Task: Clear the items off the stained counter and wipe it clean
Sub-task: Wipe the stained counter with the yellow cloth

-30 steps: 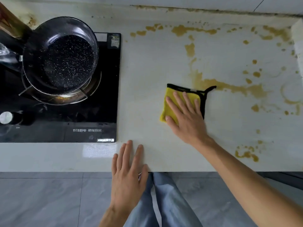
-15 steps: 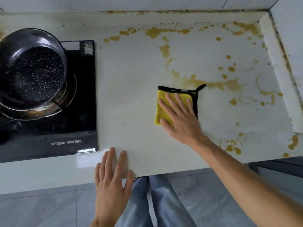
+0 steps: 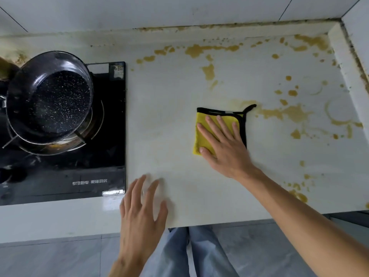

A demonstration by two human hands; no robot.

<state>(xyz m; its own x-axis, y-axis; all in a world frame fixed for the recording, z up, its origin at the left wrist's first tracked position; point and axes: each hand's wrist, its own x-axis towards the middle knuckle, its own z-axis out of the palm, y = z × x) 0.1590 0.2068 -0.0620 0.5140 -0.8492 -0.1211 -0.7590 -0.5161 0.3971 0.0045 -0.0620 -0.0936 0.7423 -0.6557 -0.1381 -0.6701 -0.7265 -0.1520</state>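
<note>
A folded yellow cloth with black trim (image 3: 203, 124) lies flat on the pale counter (image 3: 165, 120). My right hand (image 3: 225, 146) presses down on the cloth with fingers spread, covering most of it. Brown-yellow stains (image 3: 287, 113) spread across the counter to the right of the cloth and along the back edge (image 3: 201, 49). My left hand (image 3: 142, 212) rests open on the counter's front edge, fingers apart, holding nothing.
A black speckled pot (image 3: 50, 96) sits on the burner of a black glass hob (image 3: 111, 140) at the left. A raised white ledge (image 3: 347, 62) and tiled wall (image 3: 179, 11) bound the counter at the right and back. Grey floor tiles (image 3: 50, 260) lie below.
The view has shifted, and the cloth under my right hand sits slightly further right along the stain, where the brown streak beside it looks fainter. My left hand slid forward onto the counter edge.
</note>
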